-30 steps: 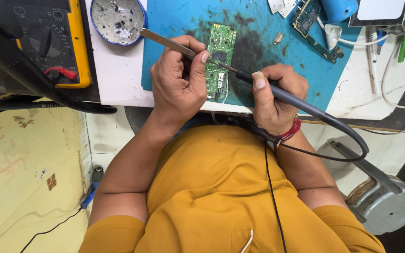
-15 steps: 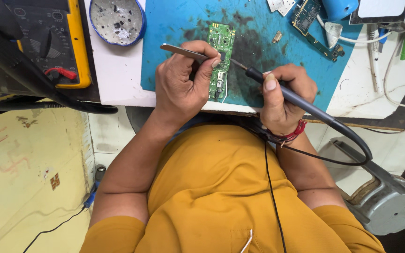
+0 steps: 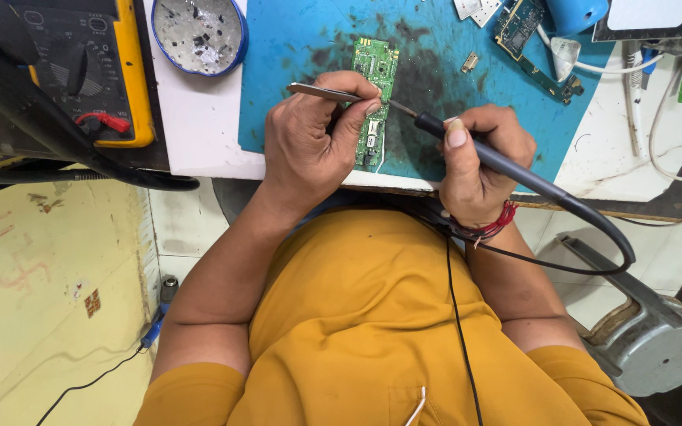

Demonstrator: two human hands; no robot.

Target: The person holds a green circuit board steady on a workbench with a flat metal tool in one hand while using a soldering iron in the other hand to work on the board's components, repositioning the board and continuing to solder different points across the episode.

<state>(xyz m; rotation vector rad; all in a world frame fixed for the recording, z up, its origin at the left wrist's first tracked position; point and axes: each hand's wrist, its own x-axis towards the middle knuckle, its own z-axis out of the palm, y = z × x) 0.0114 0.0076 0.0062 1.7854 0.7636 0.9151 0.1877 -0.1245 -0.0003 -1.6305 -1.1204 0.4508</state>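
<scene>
Green circuit board [image 3: 376, 71], one; two hands, tweezers [image 3: 325, 92], iron [image 3: 483, 154].

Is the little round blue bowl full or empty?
Nearly empty. The blue bowl shows its pale bottom, with only small dark bits and smears scattered inside.

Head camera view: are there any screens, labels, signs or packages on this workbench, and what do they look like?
No clear package or sign shows.
Multimeter: top left, black face with round dial, yellow casing; its screen is cut off.
White panel: top right corner, flat white rectangle in a dark frame, possibly a screen; blank.
Floor marks: lower left, small reddish squares on cream floor.
</scene>
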